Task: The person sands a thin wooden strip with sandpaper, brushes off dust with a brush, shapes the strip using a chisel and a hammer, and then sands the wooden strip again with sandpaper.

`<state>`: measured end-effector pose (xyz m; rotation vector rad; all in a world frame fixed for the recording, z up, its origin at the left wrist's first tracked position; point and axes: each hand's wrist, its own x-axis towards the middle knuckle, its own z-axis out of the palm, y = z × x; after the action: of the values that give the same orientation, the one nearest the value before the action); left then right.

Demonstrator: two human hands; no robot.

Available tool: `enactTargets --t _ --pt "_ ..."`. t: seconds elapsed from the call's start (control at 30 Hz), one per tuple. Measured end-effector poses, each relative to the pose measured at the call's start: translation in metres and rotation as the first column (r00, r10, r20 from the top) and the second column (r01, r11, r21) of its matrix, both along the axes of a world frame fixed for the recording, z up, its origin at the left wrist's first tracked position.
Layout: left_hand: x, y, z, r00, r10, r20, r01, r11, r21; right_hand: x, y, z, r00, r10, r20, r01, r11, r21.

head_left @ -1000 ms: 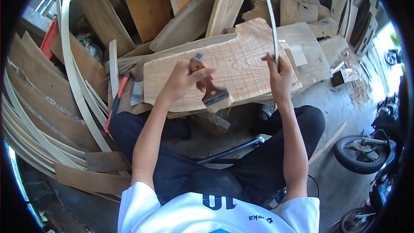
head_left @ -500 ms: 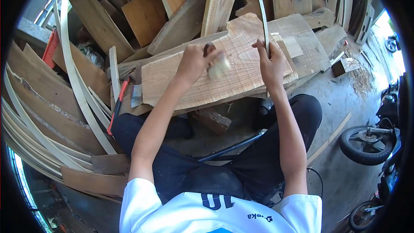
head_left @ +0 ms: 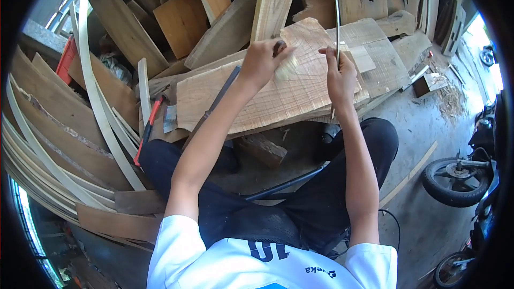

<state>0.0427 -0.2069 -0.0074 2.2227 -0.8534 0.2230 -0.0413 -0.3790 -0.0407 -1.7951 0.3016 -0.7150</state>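
My left hand (head_left: 258, 65) is closed around the dark handle of a brush with pale bristles (head_left: 287, 69), held over the wide wooden board (head_left: 214, 99). Its fingers partly hide the handle. My right hand (head_left: 341, 79) grips a long, thin, narrow strip (head_left: 337, 8) that rises past the top of the view, with its lower end just below the hand. The board has a wavy grain and rests across the space before my knees. Beside my left forearm lies a dark narrow bar (head_left: 227, 83), partly covered by the arm.
A hammer with a red and black handle (head_left: 148, 128) lies by my left knee. Curved pale strips (head_left: 93, 83) stand at the left. Planks (head_left: 182, 18) lean along the back. To the right are a motorcycle wheel (head_left: 455, 182), wood shavings (head_left: 452, 99) and a thin slat (head_left: 412, 171).
My left hand has moved right and slightly up with the brush, uncovering the dark bar. The strip in my right hand now stands more upright, its top shifted right.
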Motion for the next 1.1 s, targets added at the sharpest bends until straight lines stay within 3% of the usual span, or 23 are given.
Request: enactTargets --t 0.03,0.1,0.13,0.2,0.23,0.27,0.3,0.33,0.37,0.4,0.43,0.47,0.5,0.53,0.57,0.6,0.67,0.77,0.8,0.93,1.0,1.07,1.1 --pt "-0.003 0.006 0.005 1.0 0.006 0.001 -0.006 1.0 0.005 0.0 -0.002 -0.003 1.0 0.01 -0.029 -0.01 1.0 -0.003" --pt "-0.017 0.031 0.02 0.917 -0.176 -0.358 0.152 0.984 -0.097 -0.001 -0.006 -0.003 0.993 0.026 -0.113 -0.03 0.999 -0.038" --pt "-0.026 0.048 0.017 0.813 -0.162 -0.56 0.136 0.987 -0.088 -0.001 -0.008 -0.007 0.993 0.028 -0.111 -0.032 0.999 -0.04" --pt "-0.047 0.074 0.012 0.97 0.054 -0.239 -0.002 0.977 0.215 0.0 -0.004 -0.008 0.992 0.046 -0.12 -0.048 0.999 -0.018" --pt "-0.057 0.084 0.008 0.985 0.072 0.155 -0.089 0.99 0.105 -0.001 -0.003 -0.006 0.986 0.072 -0.153 -0.073 0.997 -0.005" --pt "-0.062 0.099 0.01 0.983 0.096 0.157 -0.115 0.987 0.114 -0.001 -0.002 -0.006 0.977 0.099 -0.189 -0.1 0.995 0.003" --pt "-0.066 0.112 0.018 0.958 0.029 -0.286 -0.022 0.999 0.028 0.0 -0.001 -0.006 0.967 0.118 -0.225 -0.12 0.993 0.004" --pt "-0.07 0.122 0.023 0.743 -0.09 -0.663 0.026 0.994 -0.106 -0.001 0.002 -0.002 0.949 0.157 -0.274 -0.171 0.985 -0.026" --pt "-0.073 0.129 0.023 0.697 -0.034 -0.717 -0.015 0.998 -0.062 0.002 0.005 -0.013 0.944 0.174 -0.282 -0.192 0.981 -0.036" --pt "-0.079 0.129 0.02 0.875 0.089 -0.476 -0.075 0.996 0.049 0.007 0.014 -0.021 0.987 0.087 -0.136 -0.112 0.976 -0.189" --pt "-0.082 0.126 0.018 0.966 0.188 -0.178 -0.163 0.976 0.145 0.012 0.02 -0.026 0.999 0.014 0.034 -0.003 0.948 -0.317" --pt "-0.079 0.125 0.006 0.982 0.185 0.047 -0.185 0.983 -0.005 0.009 0.02 -0.029 0.997 0.031 -0.069 -0.05 0.953 -0.298" --pt "-0.077 0.127 0.004 0.979 0.196 0.051 -0.195 0.981 -0.018 0.007 0.025 -0.025 0.985 0.098 -0.14 -0.128 0.965 -0.227" --pt "-0.075 0.128 0.002 0.993 0.098 -0.066 -0.102 0.993 -0.058 0.004 0.031 -0.016 0.964 0.164 -0.208 -0.197 0.968 -0.154" --pt "-0.074 0.128 0.0 0.984 -0.006 -0.179 -0.014 0.994 -0.111 -0.003 0.039 -0.006 0.931 0.295 -0.214 -0.294 0.955 0.041" --pt "-0.078 0.123 -0.005 0.989 -0.06 -0.132 0.04 0.988 -0.151 -0.011 0.047 0.004 0.896 0.381 -0.229 -0.351 0.922 0.16" --pt "-0.087 0.105 -0.028 0.98 -0.028 0.195 0.05 0.993 -0.108 -0.019 0.06 -0.003 0.864 0.475 -0.169 -0.394 0.844 0.364" --pt "-0.088 0.103 -0.069 0.977 -0.126 0.17 0.106 0.987 0.121 -0.023 0.064 -0.026 0.83 0.513 -0.217 -0.367 0.796 0.481" --pt "-0.088 0.106 -0.07 0.961 -0.167 0.219 0.113 0.964 0.239 -0.026 0.065 -0.029 0.814 0.518 -0.263 -0.37 0.811 0.453" --pt "-0.09 0.127 -0.062 0.962 -0.117 0.245 0.019 0.929 0.37 -0.037 0.073 -0.04 0.793 0.469 -0.389 -0.382 0.88 0.282" --pt "-0.094 0.146 -0.041 0.97 0.016 0.241 -0.113 0.913 0.393 -0.041 0.079 -0.048 0.782 0.495 -0.38 -0.425 0.868 0.255" --pt "-0.091 0.158 -0.033 0.964 0.094 0.25 -0.176 0.928 0.329 -0.048 0.094 -0.047 0.8 0.497 -0.336 -0.426 0.865 0.264" --pt "-0.089 0.162 -0.03 0.982 0.177 0.069 -0.187 0.964 0.188 -0.053 0.103 -0.044 0.809 0.49 -0.325 -0.426 0.869 0.251"
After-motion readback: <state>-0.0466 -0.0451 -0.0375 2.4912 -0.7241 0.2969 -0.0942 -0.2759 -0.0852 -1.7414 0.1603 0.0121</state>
